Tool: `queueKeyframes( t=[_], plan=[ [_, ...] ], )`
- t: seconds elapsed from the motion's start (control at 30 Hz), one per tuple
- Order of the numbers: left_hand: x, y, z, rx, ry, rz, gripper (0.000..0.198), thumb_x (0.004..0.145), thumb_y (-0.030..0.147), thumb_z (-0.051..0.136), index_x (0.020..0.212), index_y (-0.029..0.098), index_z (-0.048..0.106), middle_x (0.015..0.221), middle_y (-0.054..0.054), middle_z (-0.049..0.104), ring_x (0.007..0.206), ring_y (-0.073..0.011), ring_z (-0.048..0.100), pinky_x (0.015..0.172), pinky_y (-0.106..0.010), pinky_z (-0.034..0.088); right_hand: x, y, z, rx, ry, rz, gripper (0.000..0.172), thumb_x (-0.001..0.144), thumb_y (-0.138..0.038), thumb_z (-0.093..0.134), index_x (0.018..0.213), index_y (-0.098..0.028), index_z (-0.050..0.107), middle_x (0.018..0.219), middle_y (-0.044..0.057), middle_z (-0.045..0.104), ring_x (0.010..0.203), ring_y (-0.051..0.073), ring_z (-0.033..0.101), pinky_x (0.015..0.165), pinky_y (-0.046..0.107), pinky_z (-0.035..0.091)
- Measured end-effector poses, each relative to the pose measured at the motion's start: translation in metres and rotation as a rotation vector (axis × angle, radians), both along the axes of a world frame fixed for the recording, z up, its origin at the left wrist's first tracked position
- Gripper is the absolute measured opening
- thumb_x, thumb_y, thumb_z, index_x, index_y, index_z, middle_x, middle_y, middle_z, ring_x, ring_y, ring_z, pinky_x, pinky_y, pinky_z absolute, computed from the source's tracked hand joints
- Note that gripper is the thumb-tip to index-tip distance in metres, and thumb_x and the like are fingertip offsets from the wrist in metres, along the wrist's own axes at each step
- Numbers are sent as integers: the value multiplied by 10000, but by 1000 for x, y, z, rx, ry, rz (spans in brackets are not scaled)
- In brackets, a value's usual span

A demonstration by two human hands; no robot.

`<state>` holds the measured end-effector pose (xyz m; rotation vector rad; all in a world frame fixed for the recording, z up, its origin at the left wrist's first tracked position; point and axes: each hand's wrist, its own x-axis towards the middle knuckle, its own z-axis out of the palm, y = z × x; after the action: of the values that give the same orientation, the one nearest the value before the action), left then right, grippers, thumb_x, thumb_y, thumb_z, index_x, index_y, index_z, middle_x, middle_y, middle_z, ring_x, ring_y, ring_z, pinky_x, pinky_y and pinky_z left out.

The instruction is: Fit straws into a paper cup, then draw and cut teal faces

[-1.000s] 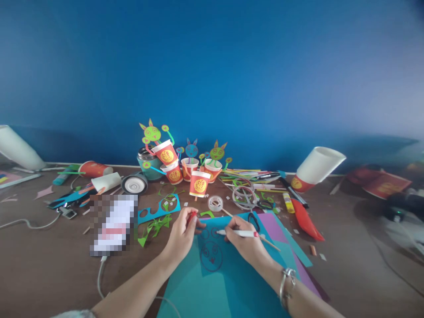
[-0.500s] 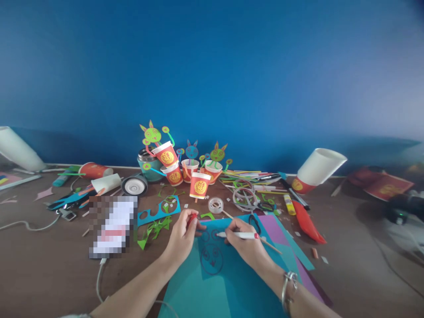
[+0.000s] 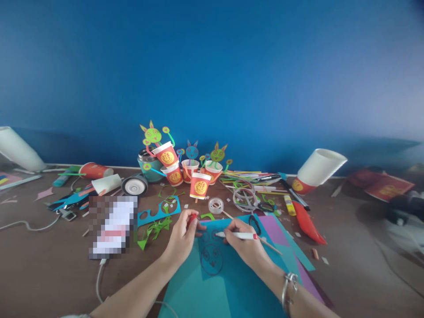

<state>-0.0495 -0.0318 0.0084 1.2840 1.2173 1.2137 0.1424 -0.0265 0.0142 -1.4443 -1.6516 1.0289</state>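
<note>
My right hand (image 3: 243,240) grips a white marker (image 3: 243,236) with a red end, its tip on a small circle drawn on the blue paper (image 3: 208,245). Below that circle is a larger drawn face (image 3: 212,259) with eyes and a beak-like mouth. My left hand (image 3: 183,232) is closed around a small red marker cap (image 3: 192,218), some fingers resting at the paper's left edge. Under the blue piece lie larger teal sheets (image 3: 195,291). A wooden stick (image 3: 271,246) and black-handled scissors (image 3: 255,223) lie by my right hand.
Red paper cups (image 3: 199,186) with paper animal figures stand behind, near a tape roll (image 3: 216,205). Left are a phone (image 3: 114,227) on a cable and green scraps (image 3: 155,229). A glue stick (image 3: 289,205), a red balloon (image 3: 308,223) and stacked cups (image 3: 319,168) are right.
The marker tip has shifted very slightly left on the small right circle. My left hand and the paper stay practically where they were.
</note>
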Motion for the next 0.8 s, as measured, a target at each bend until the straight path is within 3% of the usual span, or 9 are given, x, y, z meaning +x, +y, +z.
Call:
queueKeyframes(
  t=[0.8],
  plan=[
    [0, -1, 0, -1, -11, 7, 283, 863, 448, 467, 981, 191, 486, 762, -13, 569, 769, -226, 667, 637, -344, 561, 1, -1, -1, -49, -33, -28, 146, 724, -214, 512, 582, -200, 479, 496, -36, 541, 444, 96, 394, 411, 208, 274]
  ],
)
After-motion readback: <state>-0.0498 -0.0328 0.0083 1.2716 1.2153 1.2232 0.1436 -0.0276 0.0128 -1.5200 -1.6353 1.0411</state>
